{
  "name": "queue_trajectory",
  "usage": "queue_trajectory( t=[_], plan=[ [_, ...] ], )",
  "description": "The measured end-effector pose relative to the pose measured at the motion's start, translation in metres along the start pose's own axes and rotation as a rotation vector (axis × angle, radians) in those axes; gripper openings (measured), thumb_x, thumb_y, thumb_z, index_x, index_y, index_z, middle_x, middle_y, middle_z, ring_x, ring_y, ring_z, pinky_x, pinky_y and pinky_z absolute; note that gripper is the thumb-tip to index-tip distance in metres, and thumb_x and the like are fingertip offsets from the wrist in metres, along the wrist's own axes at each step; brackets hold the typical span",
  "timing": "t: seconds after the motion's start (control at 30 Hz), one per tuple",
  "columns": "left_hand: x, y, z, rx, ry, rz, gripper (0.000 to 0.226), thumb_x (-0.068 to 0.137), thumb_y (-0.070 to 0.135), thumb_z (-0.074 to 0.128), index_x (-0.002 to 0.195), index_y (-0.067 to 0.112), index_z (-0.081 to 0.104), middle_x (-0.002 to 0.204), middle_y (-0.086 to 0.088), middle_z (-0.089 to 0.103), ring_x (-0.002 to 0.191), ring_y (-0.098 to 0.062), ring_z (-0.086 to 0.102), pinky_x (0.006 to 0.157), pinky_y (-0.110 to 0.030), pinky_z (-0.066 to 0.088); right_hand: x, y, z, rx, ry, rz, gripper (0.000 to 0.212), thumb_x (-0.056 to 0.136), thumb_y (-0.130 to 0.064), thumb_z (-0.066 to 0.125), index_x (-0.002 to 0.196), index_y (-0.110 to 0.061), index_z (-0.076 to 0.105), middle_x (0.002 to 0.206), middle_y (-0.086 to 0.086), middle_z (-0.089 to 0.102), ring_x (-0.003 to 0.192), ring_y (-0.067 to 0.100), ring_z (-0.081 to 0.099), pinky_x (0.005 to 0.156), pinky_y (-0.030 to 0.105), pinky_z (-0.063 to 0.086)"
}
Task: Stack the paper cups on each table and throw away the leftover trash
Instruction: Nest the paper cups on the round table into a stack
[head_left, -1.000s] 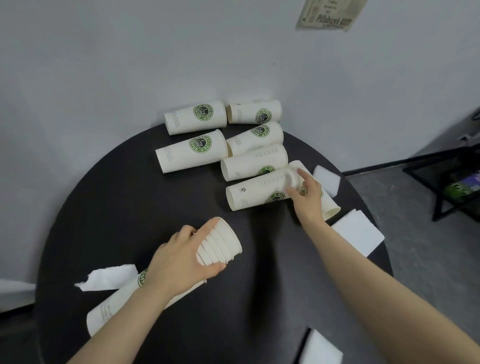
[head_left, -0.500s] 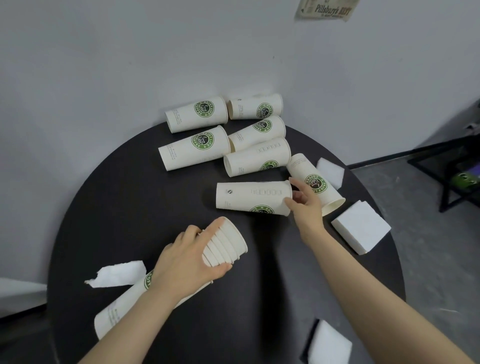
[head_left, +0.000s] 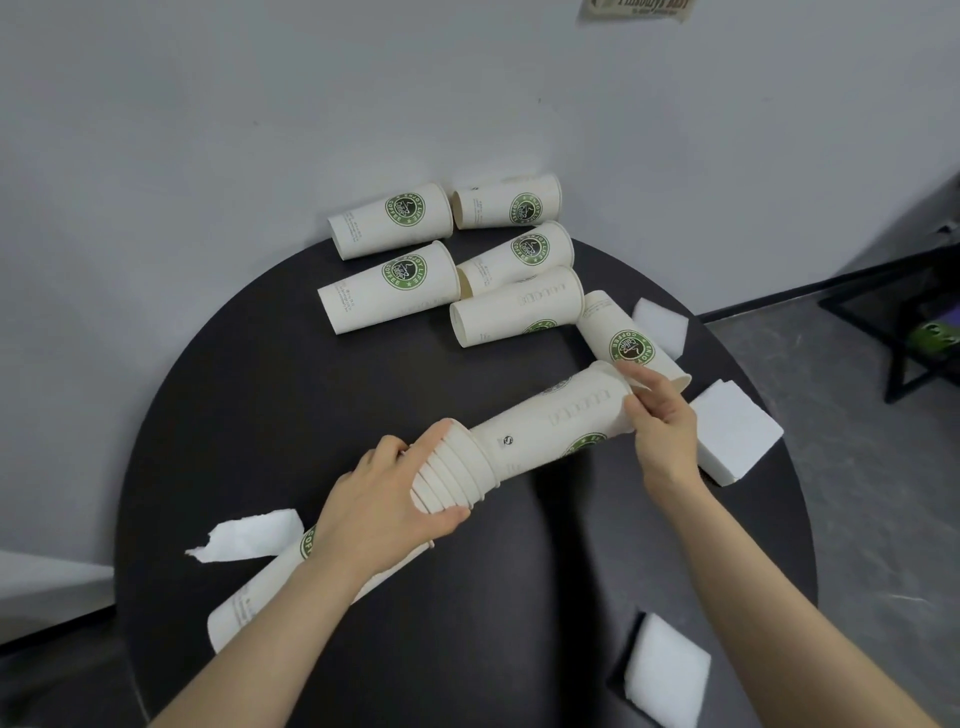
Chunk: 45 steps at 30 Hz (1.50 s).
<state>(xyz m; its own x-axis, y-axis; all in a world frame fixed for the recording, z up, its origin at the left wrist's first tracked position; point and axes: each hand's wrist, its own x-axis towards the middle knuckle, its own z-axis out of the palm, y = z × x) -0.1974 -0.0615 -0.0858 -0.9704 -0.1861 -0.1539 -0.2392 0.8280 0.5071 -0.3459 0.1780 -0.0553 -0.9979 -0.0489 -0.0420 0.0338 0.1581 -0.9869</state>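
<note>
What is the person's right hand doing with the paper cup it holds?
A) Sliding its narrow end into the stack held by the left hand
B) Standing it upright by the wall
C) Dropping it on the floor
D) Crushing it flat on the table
A: the right hand grips the wide rim of a paper cup whose narrow end sits inside the open mouth of the cup stack gripped by the left hand.

left hand (head_left: 382, 512) is wrapped around the rim end of a stack of nested cups (head_left: 447, 475) lying over the round black counter (head_left: 260, 415), and the right hand (head_left: 662, 434) grips the wide end of a single cup (head_left: 550, 421) whose narrow end sits in the stack's mouth. six more loose cups (head_left: 392, 293) lie on their sides toward the wall, with white napkins (head_left: 735, 431) and a torn paper scrap (head_left: 249, 535) scattered around.
</note>
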Motion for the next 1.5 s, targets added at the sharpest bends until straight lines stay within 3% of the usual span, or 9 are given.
queue_trajectory(
  t=[0.17, 0.3, 0.43, 0.57, 0.73, 1.03, 1.27, 1.43, 1.5],
  plan=[
    [0.000, 0.000, 0.000, -0.012, -0.010, -0.010, 0.086, 0.068, 0.076, 0.050, 0.135, 0.063, -0.002, 0.109, 0.015, 0.037, 0.105, -0.009, 0.046, 0.081, -0.028, 0.045, -0.009, 0.005, 0.007, 0.013, -0.092, -0.015, 0.048, 0.092, 0.009, 0.043, 0.105, -0.031, 0.066, 0.097, -0.013, 0.071, 0.094, 0.002, 0.062, 0.082, 0.016, 0.048],
    [0.000, -0.001, -0.002, -0.024, -0.022, -0.013, 0.087, 0.069, 0.075, 0.052, 0.136, 0.064, -0.001, 0.109, 0.016, 0.037, 0.104, -0.008, 0.045, 0.077, -0.026, 0.043, -0.019, 0.005, 0.014, 0.071, -0.214, 0.028, 0.039, 0.094, 0.006, 0.047, 0.117, -0.023, 0.061, 0.091, 0.003, 0.068, 0.085, 0.005, 0.063, 0.076, 0.015, 0.050],
    [0.002, -0.001, -0.005, -0.047, -0.097, -0.031, 0.088, 0.070, 0.075, 0.054, 0.134, 0.066, -0.007, 0.117, 0.016, 0.035, 0.108, -0.009, 0.044, 0.079, -0.029, 0.046, -0.027, 0.008, 0.020, 0.129, -0.308, 0.117, 0.045, 0.091, 0.009, 0.049, 0.133, -0.007, 0.050, 0.089, 0.015, 0.056, 0.087, 0.016, 0.058, 0.087, 0.018, 0.049],
    [0.009, 0.007, -0.006, 0.096, -0.098, -0.025, 0.100, 0.069, 0.078, 0.051, 0.147, 0.049, -0.004, 0.135, 0.014, 0.028, 0.121, -0.012, 0.040, 0.090, -0.034, 0.044, -0.036, 0.010, 0.029, 0.157, -0.386, 0.153, 0.044, 0.090, 0.005, 0.054, 0.131, -0.010, 0.053, 0.085, 0.013, 0.060, 0.090, 0.016, 0.061, 0.090, 0.021, 0.049],
    [0.020, 0.028, -0.004, 0.168, -0.140, -0.004, 0.110, 0.065, 0.081, 0.052, 0.146, 0.047, -0.014, 0.134, 0.009, 0.035, 0.117, -0.016, 0.048, 0.084, -0.035, 0.046, -0.053, 0.016, 0.042, 0.183, -0.471, 0.194, 0.044, 0.088, 0.002, 0.058, 0.130, -0.011, 0.054, 0.075, 0.002, 0.068, 0.086, 0.015, 0.064, 0.088, 0.023, 0.049],
    [0.033, 0.043, -0.001, 0.233, -0.194, 0.087, 0.111, 0.066, 0.079, 0.051, 0.142, 0.049, -0.024, 0.129, 0.007, 0.040, 0.113, -0.018, 0.049, 0.080, -0.035, 0.046, -0.072, 0.018, 0.044, 0.238, -0.603, 0.298, 0.039, 0.092, 0.002, 0.054, 0.129, -0.011, 0.054, 0.094, 0.016, 0.064, 0.089, 0.020, 0.063, 0.083, 0.025, 0.051],
    [0.034, 0.043, 0.000, 0.099, -0.086, 0.093, 0.101, 0.070, 0.075, 0.050, 0.145, 0.051, -0.013, 0.117, 0.016, 0.040, 0.105, -0.009, 0.048, 0.074, -0.028, 0.047, -0.032, 0.004, 0.012, 0.006, -0.004, 0.169, 0.040, 0.090, -0.002, 0.060, 0.122, -0.024, 0.057, 0.122, 0.005, 0.056, 0.105, 0.011, 0.055, 0.091, 0.021, 0.044],
    [0.029, 0.042, -0.007, 0.024, -0.017, 0.131, 0.098, 0.070, 0.077, 0.050, 0.142, 0.056, -0.014, 0.122, 0.023, 0.037, 0.110, -0.004, 0.046, 0.076, -0.025, 0.045, 0.006, -0.010, 0.009, -0.138, 0.005, 0.042, 0.046, 0.092, -0.010, 0.059, 0.134, -0.025, 0.047, 0.132, -0.009, 0.045, 0.114, 0.002, 0.045, 0.080, 0.000, 0.038],
    [0.027, 0.040, -0.013, -0.020, 0.004, 0.137, 0.097, 0.071, 0.076, 0.052, 0.136, 0.061, -0.019, 0.123, 0.025, 0.036, 0.111, -0.003, 0.044, 0.076, -0.023, 0.044, 0.023, -0.016, 0.012, -0.143, -0.047, 0.066, 0.052, 0.092, -0.007, 0.058, 0.139, -0.023, 0.043, 0.134, -0.012, 0.043, 0.118, 0.002, 0.042, 0.089, 0.005, 0.036]
  ],
)
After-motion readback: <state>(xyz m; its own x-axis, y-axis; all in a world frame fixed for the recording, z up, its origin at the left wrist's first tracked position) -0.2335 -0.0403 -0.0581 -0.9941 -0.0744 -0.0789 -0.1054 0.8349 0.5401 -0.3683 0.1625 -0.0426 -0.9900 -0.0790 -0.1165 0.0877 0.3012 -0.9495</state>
